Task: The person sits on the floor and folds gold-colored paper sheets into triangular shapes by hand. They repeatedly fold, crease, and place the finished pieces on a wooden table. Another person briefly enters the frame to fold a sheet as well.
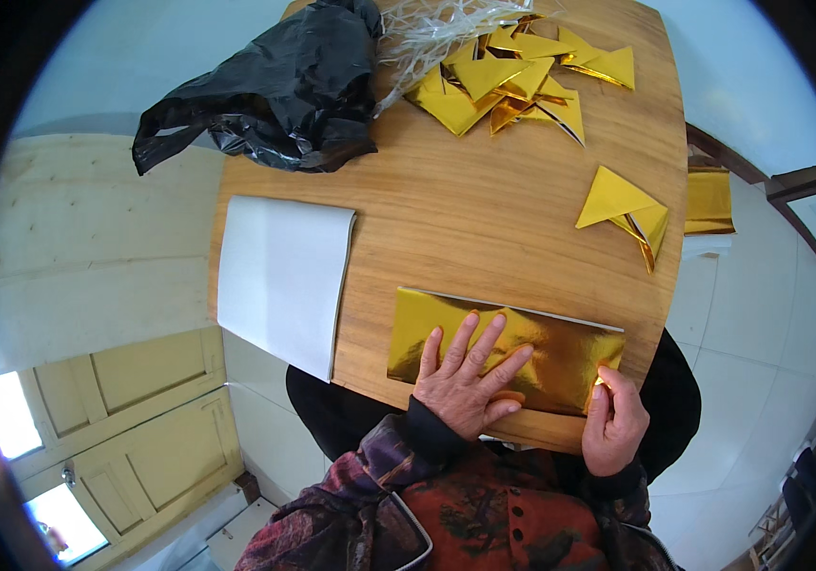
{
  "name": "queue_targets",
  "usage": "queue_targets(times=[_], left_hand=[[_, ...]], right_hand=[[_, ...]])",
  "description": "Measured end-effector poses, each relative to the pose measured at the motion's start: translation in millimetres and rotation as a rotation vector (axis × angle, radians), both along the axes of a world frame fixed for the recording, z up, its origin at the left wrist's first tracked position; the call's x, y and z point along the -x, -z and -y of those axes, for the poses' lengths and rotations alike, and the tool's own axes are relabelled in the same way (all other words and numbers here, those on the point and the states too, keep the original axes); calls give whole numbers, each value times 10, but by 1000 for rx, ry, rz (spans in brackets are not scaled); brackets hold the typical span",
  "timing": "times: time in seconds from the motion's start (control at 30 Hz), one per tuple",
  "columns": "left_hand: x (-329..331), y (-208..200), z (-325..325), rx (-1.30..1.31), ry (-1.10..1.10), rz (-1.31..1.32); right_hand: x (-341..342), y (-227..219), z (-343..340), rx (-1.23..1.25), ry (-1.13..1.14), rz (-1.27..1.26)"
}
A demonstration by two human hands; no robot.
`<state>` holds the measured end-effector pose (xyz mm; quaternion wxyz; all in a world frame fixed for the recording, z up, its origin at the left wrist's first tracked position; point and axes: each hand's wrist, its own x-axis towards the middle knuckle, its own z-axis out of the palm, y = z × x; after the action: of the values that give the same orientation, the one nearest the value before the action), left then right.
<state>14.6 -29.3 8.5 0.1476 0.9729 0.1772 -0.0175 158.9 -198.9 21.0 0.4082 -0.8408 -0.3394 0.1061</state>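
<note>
A shiny gold foil paper (560, 347), folded into a long rectangle with a thin white edge along its far side, lies at the near edge of the table. My left hand (465, 376) rests flat on it with fingers spread. At the paper's near right corner, my right hand (614, 419) pinches the edge between thumb and fingers. Beyond the right end lies one folded gold piece (625, 207) with a pointed flap. Several similar folded gold pieces (512, 81) form a heap at the far side of the table.
A stack of white sheets (284, 276) lies on the wooden table (465, 200) to the left. A black plastic bag (303, 95) and clear plastic strips (436, 33) are at the far left. More gold paper (708, 202) shows past the table's right edge.
</note>
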Motion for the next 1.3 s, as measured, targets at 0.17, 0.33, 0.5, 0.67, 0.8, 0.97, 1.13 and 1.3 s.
queue_targets(times=[0.17,0.33,0.5,0.67,0.8,0.97,1.13,1.3], left_hand=[[11,-34,-9,26,-4,-53],[24,-17,-16,8,9,-72],[44,15,-25,-49,30,-44],[43,19,-20,-39,16,-36],[54,31,-26,-41,12,-18],[63,33,-33,-48,21,-30],[51,20,-22,-36,17,-28],[46,12,-20,-60,30,-41]], right_hand=[[4,-14,-7,34,31,-47],[-17,8,0,60,12,37],[-24,51,-7,48,-9,108],[-30,56,2,41,-3,82],[-29,63,-4,26,2,86],[-21,63,-7,29,5,95],[-17,51,-3,34,21,68],[-18,45,-3,35,23,64]])
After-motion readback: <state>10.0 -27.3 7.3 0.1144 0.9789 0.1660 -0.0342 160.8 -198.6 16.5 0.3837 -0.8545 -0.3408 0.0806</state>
